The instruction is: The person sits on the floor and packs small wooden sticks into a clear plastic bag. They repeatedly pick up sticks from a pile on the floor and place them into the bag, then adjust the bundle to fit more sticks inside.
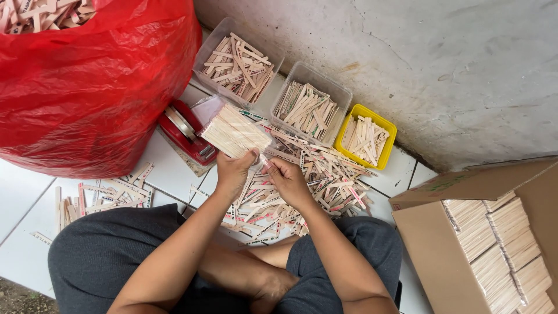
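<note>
My left hand [235, 170] grips the near end of a thick bundle of wooden sticks [232, 131] wrapped in a clear plastic bag; the bundle points away from me. My right hand [286, 177] pinches the bag's open end right beside the left hand's fingers. Below both hands a loose heap of printed wooden sticks [314, 174] covers the white tiled floor [168, 171]. I sit cross-legged in dark trousers.
A big red plastic sack [87, 81] of sticks bulges at the left. A red tape dispenser [189, 135] lies by it. Two clear tubs [235, 64] [308, 107] and a yellow tub [367, 136] hold sticks along the grey wall. A cardboard box [482, 244] of bundles stands at right.
</note>
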